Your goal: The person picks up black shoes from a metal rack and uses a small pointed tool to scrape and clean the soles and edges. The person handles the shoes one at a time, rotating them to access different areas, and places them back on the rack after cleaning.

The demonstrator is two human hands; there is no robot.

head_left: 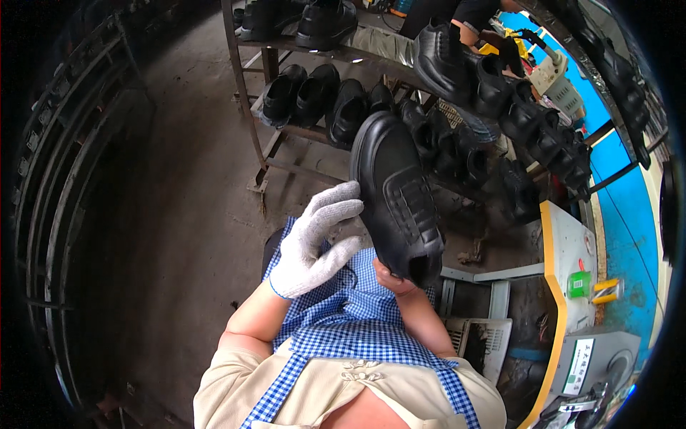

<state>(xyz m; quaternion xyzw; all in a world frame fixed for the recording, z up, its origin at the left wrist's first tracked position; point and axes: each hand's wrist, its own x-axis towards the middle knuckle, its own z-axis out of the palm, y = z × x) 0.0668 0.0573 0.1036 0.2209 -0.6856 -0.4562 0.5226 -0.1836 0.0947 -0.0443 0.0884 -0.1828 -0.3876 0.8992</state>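
A black lace-up style shoe (399, 196) is held up in front of my chest, toe pointing away and its opening toward me. My bare right hand (391, 279) grips it near the heel from below; part of that hand is hidden behind the shoe. My left hand (314, 247) wears a white knitted glove. Its fingers are spread and slightly curved, with the fingertips at the left edge of the shoe; whether they touch it I cannot tell. Nothing is held in the left hand.
Ahead, a metal rack (307, 134) carries several black shoes on two levels. To the right stands a yellow-edged white table (561, 236) with a green container (579, 284), a yellow can (607, 291) and a grey machine (597, 361). Another person's arm (468, 36) shows behind the rack.
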